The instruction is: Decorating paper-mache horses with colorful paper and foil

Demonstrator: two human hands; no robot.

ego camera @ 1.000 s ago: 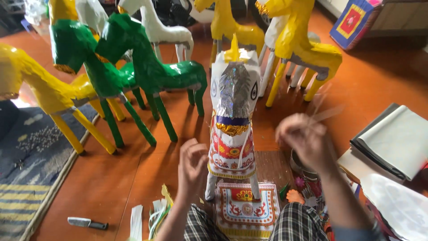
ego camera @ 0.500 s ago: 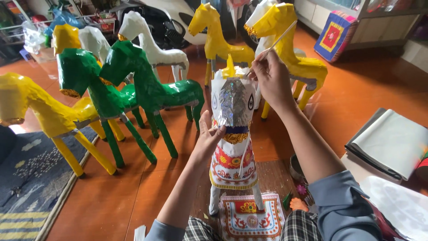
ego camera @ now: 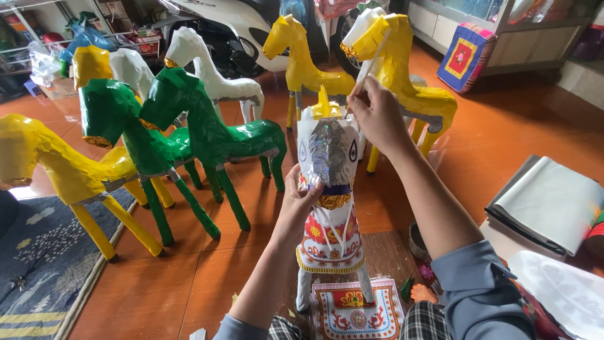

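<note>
My left hand [ego camera: 301, 200] cups the white horse's [ego camera: 330, 208] neck; my right hand [ego camera: 375, 113] pinches a thin stick [ego camera: 372, 63] above its head. A square blue cushion [ego camera: 466, 58] stands well behind.

A blue square box [ego camera: 467, 56] with red-yellow panel leans far right.

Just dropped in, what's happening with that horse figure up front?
A person sits on the orange floor working on a white paper horse with a silver face and red patterned chest. The left hand steadies its neck, while the right hand holds a thin stick at the top of its head. Finished green horses and yellow horses stand behind it.
</note>
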